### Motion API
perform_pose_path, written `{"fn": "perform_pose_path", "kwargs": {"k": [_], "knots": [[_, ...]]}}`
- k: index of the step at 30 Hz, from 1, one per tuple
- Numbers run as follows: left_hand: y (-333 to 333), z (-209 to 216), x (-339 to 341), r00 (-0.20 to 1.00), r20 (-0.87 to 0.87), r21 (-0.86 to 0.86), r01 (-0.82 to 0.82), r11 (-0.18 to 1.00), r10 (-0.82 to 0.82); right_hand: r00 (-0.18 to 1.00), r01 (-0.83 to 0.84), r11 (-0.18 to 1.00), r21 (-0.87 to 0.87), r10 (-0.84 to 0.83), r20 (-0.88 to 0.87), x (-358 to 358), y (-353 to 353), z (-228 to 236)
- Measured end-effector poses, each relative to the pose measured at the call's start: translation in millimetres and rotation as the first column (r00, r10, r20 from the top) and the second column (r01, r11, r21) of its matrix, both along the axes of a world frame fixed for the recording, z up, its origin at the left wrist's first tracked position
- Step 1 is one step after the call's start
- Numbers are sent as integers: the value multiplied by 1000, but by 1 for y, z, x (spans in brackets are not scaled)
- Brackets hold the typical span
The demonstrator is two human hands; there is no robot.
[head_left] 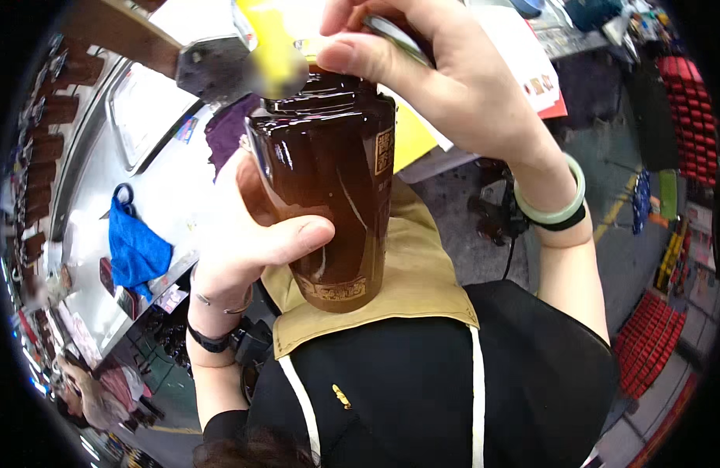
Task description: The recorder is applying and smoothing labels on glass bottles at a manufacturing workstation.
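A large dark brown glossy bottle [336, 187] with gold square markings stands tilted upright in front of my tan apron. My left hand [251, 226] is closed round its left side, the thumb lying across the front. Over the bottle's top, my right hand [445, 78] has its thumb and fingers bent together. A small dark, pale-edged piece [397, 37] shows between those fingers; its kind is unclear. Just left of the bottle's mouth are a blurred yellow object [270, 43] and a dark angular block [210, 69] on a brown bar.
A pale worktable [91, 242] curves along the left, with a blue cloth [137, 242] and a white tray [145, 113]. Purple cloth [231, 131] lies behind the bottle. Papers [523, 58] lie beyond my right hand. Red stacked crates [648, 343] stand on the floor at right.
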State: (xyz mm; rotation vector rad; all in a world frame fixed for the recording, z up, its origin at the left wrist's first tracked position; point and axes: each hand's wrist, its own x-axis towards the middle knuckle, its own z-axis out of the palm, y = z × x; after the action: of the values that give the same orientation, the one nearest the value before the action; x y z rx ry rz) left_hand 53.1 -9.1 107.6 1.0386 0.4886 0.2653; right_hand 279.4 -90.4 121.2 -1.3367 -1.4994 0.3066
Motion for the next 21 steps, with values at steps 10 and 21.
{"fn": "perform_pose_path", "kwargs": {"k": [10,21], "knots": [[-59,-9,82,888,89,641,296,709,-451,934,193,905,-380,-51,352,23,-195,74],[12,-47,19,989,-84,826,-1,563,125,579,693,75,-717,-651,491,14,-410,-239]]}}
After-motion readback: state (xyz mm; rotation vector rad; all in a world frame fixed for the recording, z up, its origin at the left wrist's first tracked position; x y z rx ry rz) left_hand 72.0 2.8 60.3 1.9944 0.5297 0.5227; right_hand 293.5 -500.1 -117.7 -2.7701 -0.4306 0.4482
